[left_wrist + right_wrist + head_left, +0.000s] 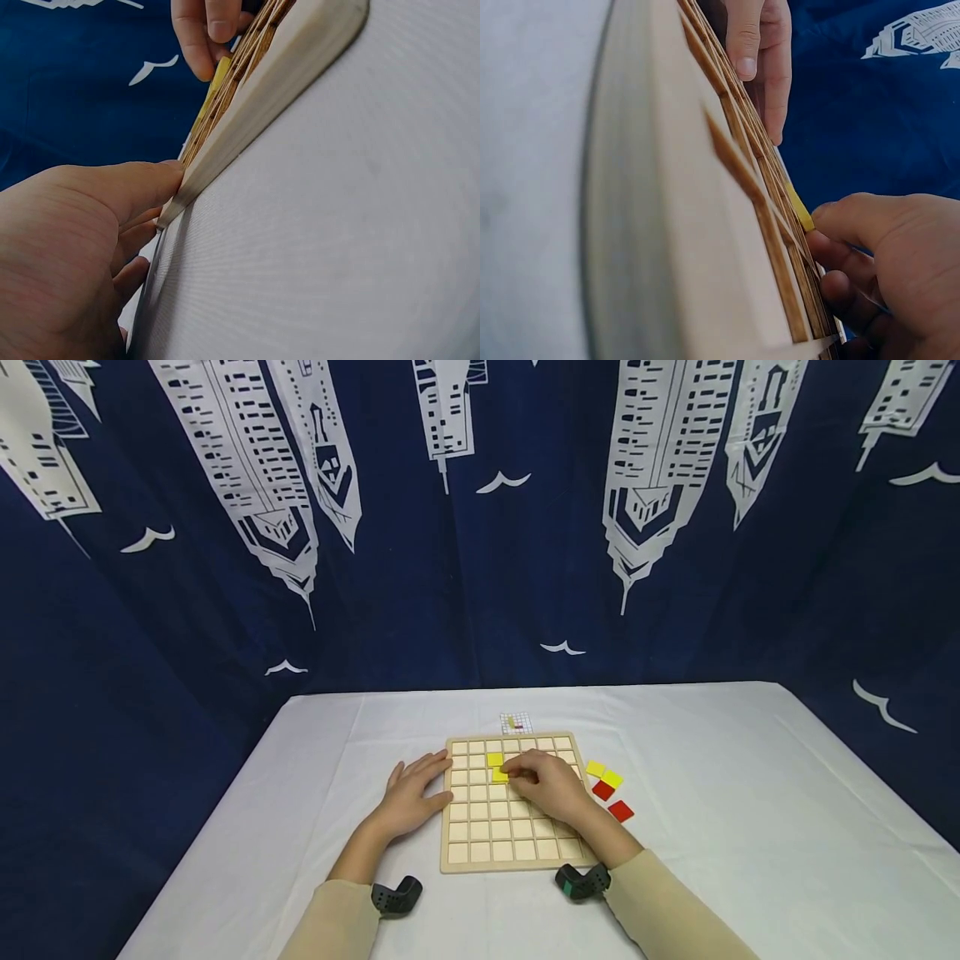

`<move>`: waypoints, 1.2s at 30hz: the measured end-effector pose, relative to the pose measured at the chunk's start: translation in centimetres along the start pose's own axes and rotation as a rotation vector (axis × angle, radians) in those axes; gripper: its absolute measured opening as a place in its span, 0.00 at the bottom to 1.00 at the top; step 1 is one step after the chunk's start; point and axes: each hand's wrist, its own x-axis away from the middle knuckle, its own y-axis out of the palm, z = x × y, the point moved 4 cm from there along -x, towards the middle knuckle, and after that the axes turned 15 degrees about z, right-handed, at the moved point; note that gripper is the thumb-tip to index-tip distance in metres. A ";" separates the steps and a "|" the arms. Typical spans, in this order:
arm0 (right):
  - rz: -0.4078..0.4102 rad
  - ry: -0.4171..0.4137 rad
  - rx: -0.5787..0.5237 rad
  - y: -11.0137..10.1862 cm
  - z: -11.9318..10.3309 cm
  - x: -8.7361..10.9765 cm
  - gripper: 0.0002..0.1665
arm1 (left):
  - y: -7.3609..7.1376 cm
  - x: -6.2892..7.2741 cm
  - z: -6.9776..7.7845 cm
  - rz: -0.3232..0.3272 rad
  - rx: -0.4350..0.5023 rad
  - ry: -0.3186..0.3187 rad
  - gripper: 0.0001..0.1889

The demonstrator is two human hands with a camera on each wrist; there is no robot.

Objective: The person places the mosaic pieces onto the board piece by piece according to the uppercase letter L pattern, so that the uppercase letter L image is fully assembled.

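A wooden grid board (468,852) lies on the white table. One yellow square tile (495,759) sits in a cell in its upper part. Just below it, my right hand (551,787) pinches a second yellow square tile (498,775) by its right side. That tile stands slightly tilted over the grid in the right wrist view, with the thumb (862,219) at its edge. My left hand (408,797) rests against the board's left edge, fingers extended and thumb apart. In the left wrist view the left thumb (150,184) touches the side of the frame.
Right of the board lie two loose yellow tiles (596,768) and two red tiles (620,811). A small printed grid card (516,723) with coloured squares lies behind the board's far edge. A dark blue curtain (465,610) with white building prints hangs behind the table (712,777).
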 end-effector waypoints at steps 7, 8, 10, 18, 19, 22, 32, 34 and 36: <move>-0.018 -0.065 0.002 -0.1 -0.2 0.1 0.12 | 0.0 0.0 0.0 -0.004 -0.001 0.000 0.29; -0.018 -0.075 -0.001 -0.1 -0.3 0.2 0.12 | 0.0 0.0 0.1 -0.004 0.001 0.000 0.29; -0.018 -0.093 -0.008 -0.1 -0.3 0.1 0.12 | -0.1 0.0 0.1 -0.007 0.004 -0.003 0.29; -0.037 -0.090 -0.039 -0.1 -0.5 0.2 0.10 | -0.2 0.0 0.3 -0.006 0.004 0.004 0.29; -0.039 -0.086 -0.045 -0.1 -0.5 0.2 0.10 | -0.2 0.0 0.3 -0.006 0.006 0.003 0.29; -0.040 -0.079 -0.064 -0.2 -0.5 0.3 0.08 | -0.2 0.0 0.3 -0.006 0.013 0.004 0.29; -0.041 -0.064 -0.115 -2.0 -1.1 0.0 0.09 | -0.1 0.2 0.1 -0.003 0.013 0.002 0.29; -0.033 -0.033 -0.119 -2.8 -1.2 -0.1 0.10 | -0.1 0.2 0.1 -0.002 0.014 0.001 0.29; -0.025 -0.004 -0.111 -3.6 -1.0 -0.3 0.10 | -0.1 0.2 0.1 -0.001 0.017 0.004 0.29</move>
